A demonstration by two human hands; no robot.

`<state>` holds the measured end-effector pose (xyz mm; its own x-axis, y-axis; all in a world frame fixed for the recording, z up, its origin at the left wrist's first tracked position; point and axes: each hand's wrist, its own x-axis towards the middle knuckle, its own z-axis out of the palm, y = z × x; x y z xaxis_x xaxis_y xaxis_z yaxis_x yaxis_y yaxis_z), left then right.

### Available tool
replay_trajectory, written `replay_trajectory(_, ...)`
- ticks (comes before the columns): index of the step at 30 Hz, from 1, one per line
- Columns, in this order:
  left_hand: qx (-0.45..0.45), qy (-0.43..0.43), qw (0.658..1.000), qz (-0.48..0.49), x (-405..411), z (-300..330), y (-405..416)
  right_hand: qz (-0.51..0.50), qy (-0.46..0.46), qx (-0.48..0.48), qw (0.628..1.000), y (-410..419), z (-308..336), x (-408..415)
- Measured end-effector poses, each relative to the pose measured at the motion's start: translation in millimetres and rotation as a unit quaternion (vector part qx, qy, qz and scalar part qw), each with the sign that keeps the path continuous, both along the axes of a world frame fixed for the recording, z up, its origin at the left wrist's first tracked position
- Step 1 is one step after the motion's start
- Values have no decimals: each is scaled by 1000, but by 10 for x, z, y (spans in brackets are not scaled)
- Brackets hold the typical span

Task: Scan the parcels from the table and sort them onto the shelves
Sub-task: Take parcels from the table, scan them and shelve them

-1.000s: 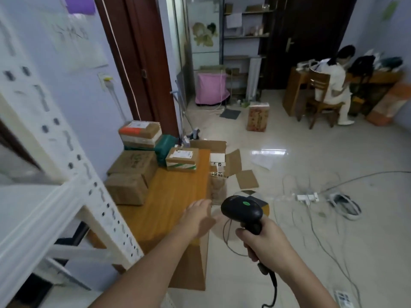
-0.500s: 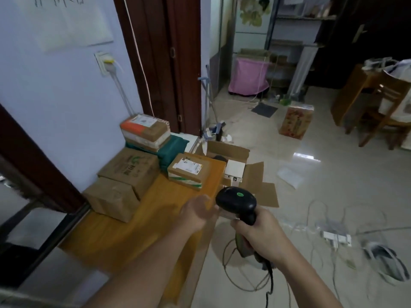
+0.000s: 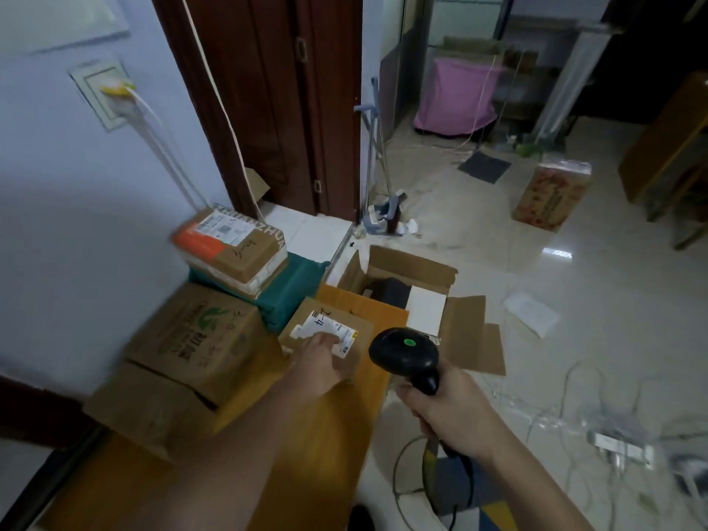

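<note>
Two hands: scanner (image 3: 405,352) head seemingly toward labelled parcel (image 3: 325,331).

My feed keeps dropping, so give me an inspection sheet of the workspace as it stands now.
Surface: wooden table, against the wall.
Job's things: small labelled parcel near the table's far edge; scanner; orange-labelled parcel stacked on a green package; two plain cartons along the wall.
Clutter: open carton on the floor beyond the table.
Grips: left hand rests on the small labelled parcel; right hand holds the scanner.
Cables: scanner cord loops on the floor; power strip with wires.
Surroundings: brown door, tiled floor.
</note>
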<state>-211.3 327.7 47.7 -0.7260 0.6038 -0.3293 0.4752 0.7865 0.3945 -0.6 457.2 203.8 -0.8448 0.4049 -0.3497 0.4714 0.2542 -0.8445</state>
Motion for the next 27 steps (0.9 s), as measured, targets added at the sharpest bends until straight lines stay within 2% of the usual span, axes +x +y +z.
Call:
replay_trajectory(4,-64,8,996,-61,-469,-217,172,5,-23,-33,999,220,-83,-309)
replay_trajectory(9,-164,103,962,-193,-947,-356,332,38,-57,-33,997,501,-276,-590)
replay_trajectory(14,-262,121,916,-278,-1248,-460,562,59,-112,-9,992,696,-479,-773)
replay_trajectory(17,-253,93,912,-309,-1328,-536,614,52,-117,-26,991,783,-588,-838)
replay_trajectory(19,-222,72,932,-277,-1265,-555,572,50,-111,-38,992,826,-622,-858)
replay_trajectory(22,-208,3,967,-147,-1020,-576,455,46,-100,-38,993,853,-616,-890)
replay_trajectory(25,-197,-71,978,-3,-761,-606,308,56,-98,-35,993,862,-594,-936)
replay_trajectory(27,-167,-111,973,112,-591,-671,187,72,-101,-35,992,863,-585,-972)
